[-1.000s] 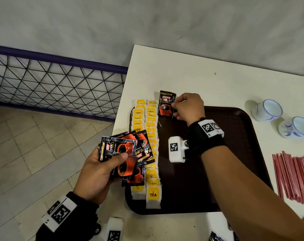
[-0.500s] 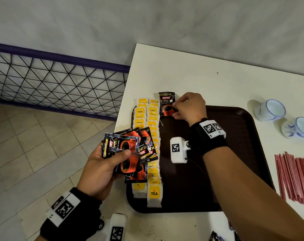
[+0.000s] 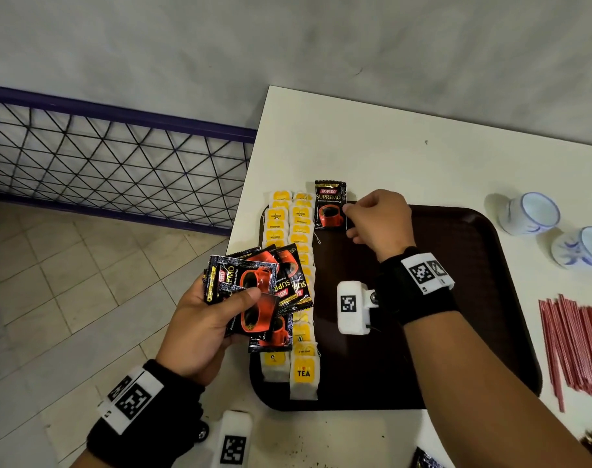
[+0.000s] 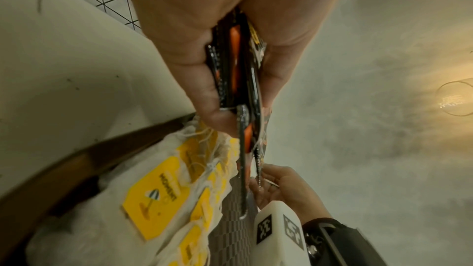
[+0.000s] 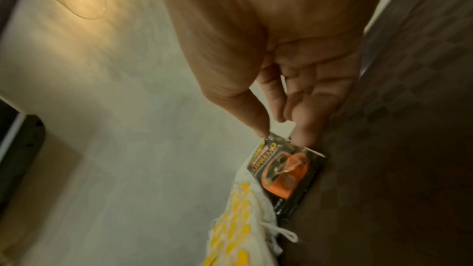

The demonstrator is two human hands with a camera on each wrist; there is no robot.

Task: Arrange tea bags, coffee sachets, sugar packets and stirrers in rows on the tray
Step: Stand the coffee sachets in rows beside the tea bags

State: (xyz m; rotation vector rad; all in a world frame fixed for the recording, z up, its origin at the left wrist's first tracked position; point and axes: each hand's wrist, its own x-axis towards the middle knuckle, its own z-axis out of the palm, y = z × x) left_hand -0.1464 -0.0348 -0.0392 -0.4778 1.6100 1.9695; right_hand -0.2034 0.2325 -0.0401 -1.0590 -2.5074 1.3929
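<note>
A dark brown tray point(image 3: 473, 258) lies on the white table. Two overlapping rows of yellow-tagged tea bags point(image 3: 301, 231) run along its left side. One black coffee sachet point(image 3: 330, 206) lies upright at the far end, right of the tea bags and over the tray's far rim. My right hand point(image 3: 350, 217) pinches its right edge with curled fingertips; the right wrist view shows the thumb and a finger on the sachet point(image 5: 284, 177). My left hand point(image 3: 244, 298) grips a fanned stack of coffee sachets point(image 3: 271, 282) above the tea bags, thumb on top.
Red stirrers point(image 3: 578, 346) lie in a pile right of the tray. Two white-and-blue cups point(image 3: 528, 212) point(image 3: 582, 246) lie tipped at the far right. More sachets point(image 3: 426, 461) peek in at the table's near edge. A purple wire railing point(image 3: 119, 163) stands left of the table.
The single sachet went from tilted in my right hand to lying straight beside the tea bags. My right fingers slid to its right edge. The left hand kept its stack.
</note>
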